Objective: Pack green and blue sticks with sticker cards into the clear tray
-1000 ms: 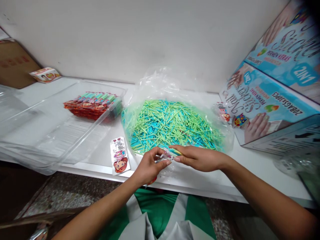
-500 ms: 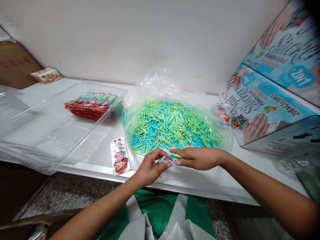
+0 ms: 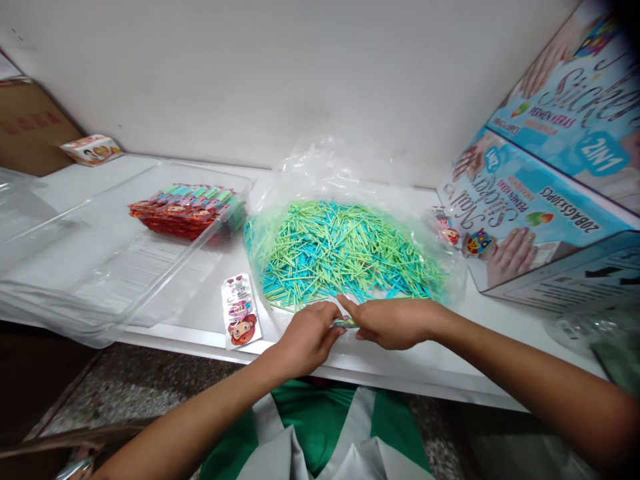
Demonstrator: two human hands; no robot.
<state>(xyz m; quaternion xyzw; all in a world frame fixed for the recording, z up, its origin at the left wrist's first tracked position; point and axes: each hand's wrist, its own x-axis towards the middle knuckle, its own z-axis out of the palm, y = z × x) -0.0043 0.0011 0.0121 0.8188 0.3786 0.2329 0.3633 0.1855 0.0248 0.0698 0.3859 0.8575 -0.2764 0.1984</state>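
Close together at the front of the table, my left hand (image 3: 307, 339) and my right hand (image 3: 395, 323) both have their fingers closed on a small printed packet (image 3: 344, 323). Only a short green and white strip of it shows; the fingers cover the rest. Just beyond them, a large heap of thin green and blue sticks (image 3: 340, 253) lies in an opened clear plastic bag (image 3: 320, 160). To the left of my left hand, a flat white sachet (image 3: 241, 312) printed with a red-haired cartoon figure lies on the table.
At left, a clear plastic tray (image 3: 150, 287) holds a stack of red printed packets (image 3: 187, 210). Large blue Nail Stickers boxes (image 3: 545, 193) stand at right. A cardboard box (image 3: 35, 130) and a small printed carton (image 3: 93, 151) sit at the far left. The table's front edge (image 3: 200, 351) runs below my hands.
My hands have come closer together around the packet, covering more of it. The left fingers have moved slightly right and curled in; the right hand has tilted downward. The surroundings look unchanged.
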